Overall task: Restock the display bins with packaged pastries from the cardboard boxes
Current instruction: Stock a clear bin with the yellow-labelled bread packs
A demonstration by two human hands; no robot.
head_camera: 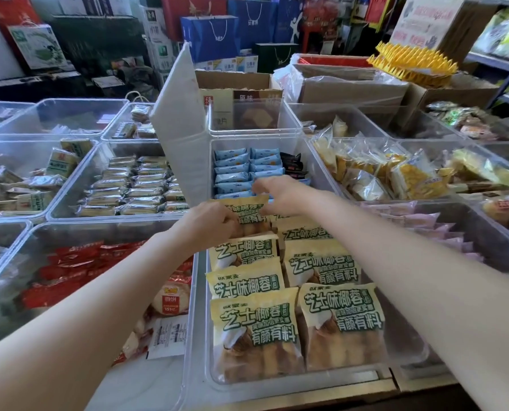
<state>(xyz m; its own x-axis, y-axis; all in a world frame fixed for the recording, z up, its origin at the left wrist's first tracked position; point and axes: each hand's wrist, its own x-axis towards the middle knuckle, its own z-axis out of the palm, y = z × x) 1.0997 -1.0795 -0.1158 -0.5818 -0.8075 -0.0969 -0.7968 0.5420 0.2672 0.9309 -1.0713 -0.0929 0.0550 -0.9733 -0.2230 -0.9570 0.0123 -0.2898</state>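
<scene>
The left hand covers the near corner of the rearmost yellow pastry packet, and its fingertips are hidden against the wrapper. The right hand is motion-blurred and hides the nearest blue packets. Both forearms run off the bottom edge. Print on the cardboard box is partly masked by a bin wall.
</scene>
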